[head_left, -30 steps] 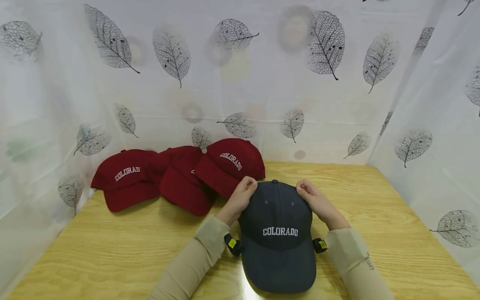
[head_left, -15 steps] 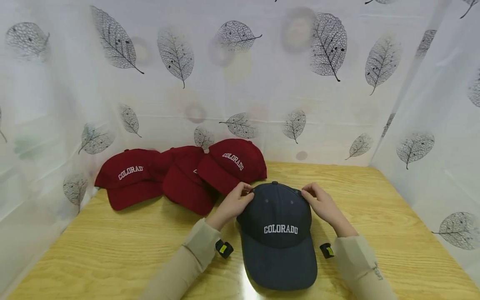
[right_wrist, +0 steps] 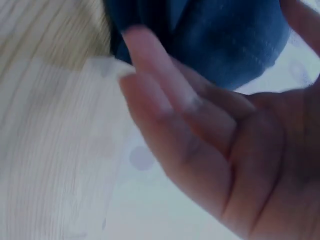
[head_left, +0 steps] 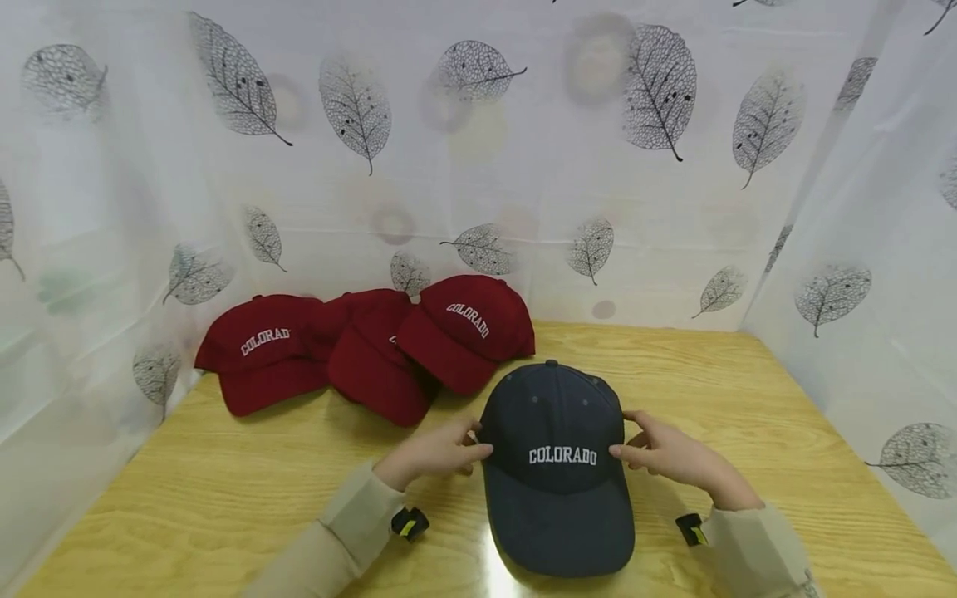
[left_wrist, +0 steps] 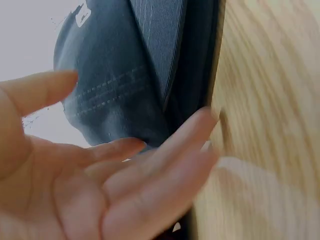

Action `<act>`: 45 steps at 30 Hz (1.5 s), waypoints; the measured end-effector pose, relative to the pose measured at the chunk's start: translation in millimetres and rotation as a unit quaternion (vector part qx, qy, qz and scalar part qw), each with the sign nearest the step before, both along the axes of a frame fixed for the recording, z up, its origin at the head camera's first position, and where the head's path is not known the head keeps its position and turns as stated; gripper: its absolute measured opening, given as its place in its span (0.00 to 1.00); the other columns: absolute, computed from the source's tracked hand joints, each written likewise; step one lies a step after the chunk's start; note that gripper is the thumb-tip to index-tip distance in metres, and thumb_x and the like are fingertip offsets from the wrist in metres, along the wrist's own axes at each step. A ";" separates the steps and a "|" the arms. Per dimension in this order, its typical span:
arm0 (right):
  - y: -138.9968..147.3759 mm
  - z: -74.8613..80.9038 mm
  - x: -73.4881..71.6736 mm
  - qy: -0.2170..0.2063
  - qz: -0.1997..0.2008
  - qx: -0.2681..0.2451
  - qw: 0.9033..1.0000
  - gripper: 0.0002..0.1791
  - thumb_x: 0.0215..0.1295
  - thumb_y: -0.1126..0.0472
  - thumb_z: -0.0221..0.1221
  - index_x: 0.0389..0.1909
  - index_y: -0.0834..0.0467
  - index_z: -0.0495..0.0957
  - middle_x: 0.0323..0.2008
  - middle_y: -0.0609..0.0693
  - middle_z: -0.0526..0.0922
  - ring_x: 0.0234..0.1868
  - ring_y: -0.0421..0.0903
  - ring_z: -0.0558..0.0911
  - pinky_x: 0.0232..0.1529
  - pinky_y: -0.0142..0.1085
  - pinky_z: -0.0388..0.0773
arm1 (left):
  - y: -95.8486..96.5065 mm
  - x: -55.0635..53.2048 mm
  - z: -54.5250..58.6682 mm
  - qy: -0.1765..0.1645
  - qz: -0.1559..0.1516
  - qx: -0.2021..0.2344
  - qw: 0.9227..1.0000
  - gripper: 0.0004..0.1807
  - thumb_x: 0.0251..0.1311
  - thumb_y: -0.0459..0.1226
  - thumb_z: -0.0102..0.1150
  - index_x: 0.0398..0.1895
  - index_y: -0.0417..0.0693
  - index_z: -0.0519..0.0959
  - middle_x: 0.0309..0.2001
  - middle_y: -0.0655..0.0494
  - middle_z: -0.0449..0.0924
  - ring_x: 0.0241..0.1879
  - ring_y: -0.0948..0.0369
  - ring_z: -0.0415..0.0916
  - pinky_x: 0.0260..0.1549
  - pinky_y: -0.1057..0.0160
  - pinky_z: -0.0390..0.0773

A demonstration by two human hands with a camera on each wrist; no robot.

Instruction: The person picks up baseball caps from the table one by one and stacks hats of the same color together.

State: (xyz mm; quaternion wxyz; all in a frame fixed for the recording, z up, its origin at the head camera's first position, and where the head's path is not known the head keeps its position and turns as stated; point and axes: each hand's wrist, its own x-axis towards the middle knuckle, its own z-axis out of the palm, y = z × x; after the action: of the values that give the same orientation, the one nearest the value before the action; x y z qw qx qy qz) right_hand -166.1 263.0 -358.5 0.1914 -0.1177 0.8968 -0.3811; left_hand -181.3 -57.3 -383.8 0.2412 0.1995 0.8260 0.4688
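A dark navy baseball cap [head_left: 557, 432] lettered COLORADO sits upright on the wooden table, its brim toward me. At its left side is my left hand [head_left: 441, 455], with the thumb tip right at the crown's edge. My right hand [head_left: 669, 453] is at the opposite side, its thumb overlapping the crown near the lettering. In the left wrist view the loosely extended fingers [left_wrist: 155, 185] lie alongside the cap, close over the table. The right wrist view shows slightly bent, blurred fingers [right_wrist: 175, 115] beside the navy fabric. Neither hand grips the cap.
Three red caps lie overlapping at the back left: one on the left [head_left: 277, 349], one in the middle [head_left: 377, 365] and one on the right [head_left: 471, 332]. Leaf-printed curtains [head_left: 523, 166] surround the wooden table [head_left: 262, 490] at the back and sides.
Both hands have let go of the back of the navy cap's crown and come down toward me, one along each side. The cap stays in nearly the same spot.
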 end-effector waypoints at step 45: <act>93.5 -5.1 -14.8 -0.063 -0.118 -0.006 0.991 0.44 0.66 0.50 0.46 0.59 0.82 0.36 0.58 0.79 0.45 0.56 0.71 0.57 0.43 0.50 0.71 | 144.3 -36.4 -18.4 -0.071 0.024 0.066 0.995 0.20 0.59 0.44 0.52 0.45 0.34 0.75 0.39 0.54 0.74 0.31 0.60 0.73 0.30 0.63 0.73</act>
State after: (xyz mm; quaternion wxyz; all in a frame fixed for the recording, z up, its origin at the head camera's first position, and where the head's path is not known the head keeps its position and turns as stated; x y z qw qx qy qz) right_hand -181.0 356.5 -363.6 0.2011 0.0122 0.8883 -0.4127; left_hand -217.7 87.0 -402.1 0.2742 0.1614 0.7784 0.5412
